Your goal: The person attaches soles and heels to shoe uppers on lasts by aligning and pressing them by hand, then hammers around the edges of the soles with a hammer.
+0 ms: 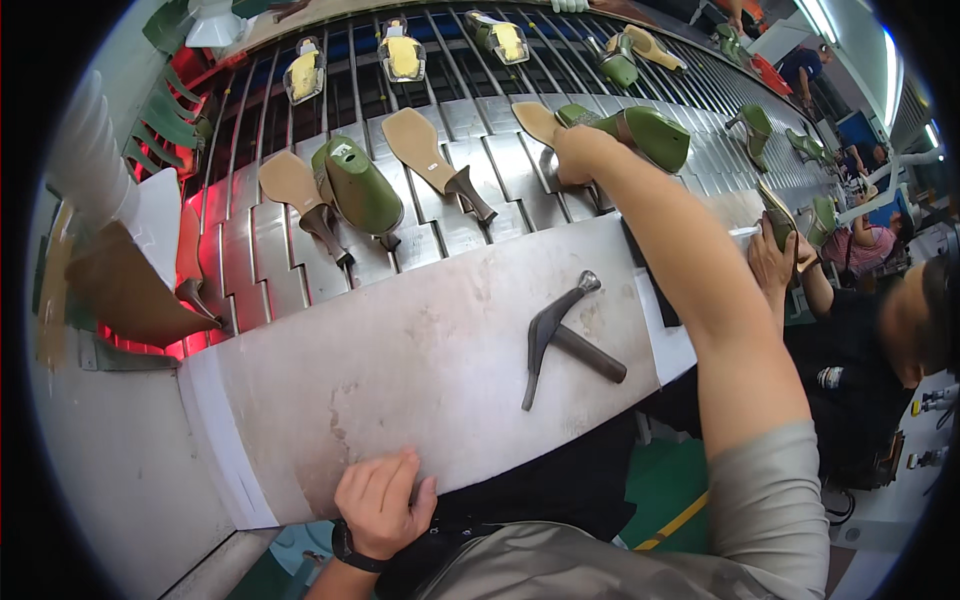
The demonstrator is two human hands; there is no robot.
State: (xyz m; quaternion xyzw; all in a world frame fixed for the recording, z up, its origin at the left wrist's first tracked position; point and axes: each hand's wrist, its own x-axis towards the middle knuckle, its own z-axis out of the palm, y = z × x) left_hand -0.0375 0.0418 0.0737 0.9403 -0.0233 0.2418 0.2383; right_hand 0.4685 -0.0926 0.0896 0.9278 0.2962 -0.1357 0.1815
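My right hand (585, 157) reaches across to the slatted metal conveyor, its fingers closed around the heel end of a tan shoe sole (537, 122). The heel is mostly hidden by the hand. Just beside it lies a green shoe upper on its form (650, 136). At the near edge of the pale work board (420, 370) rests my left hand (385, 503), fingers loosely bent, thumb apart, holding nothing. A dark hammer (562, 340) lies on the board between my arms.
Two tan heeled soles (415, 145) (290, 180) and a green shoe form (362, 185) lie on the conveyor. Farther back sit yellow-filled clear shoe forms (402, 58). To the right, a co-worker's hand (772, 262) holds a green shoe. White stacked cups (95, 140) stand left.
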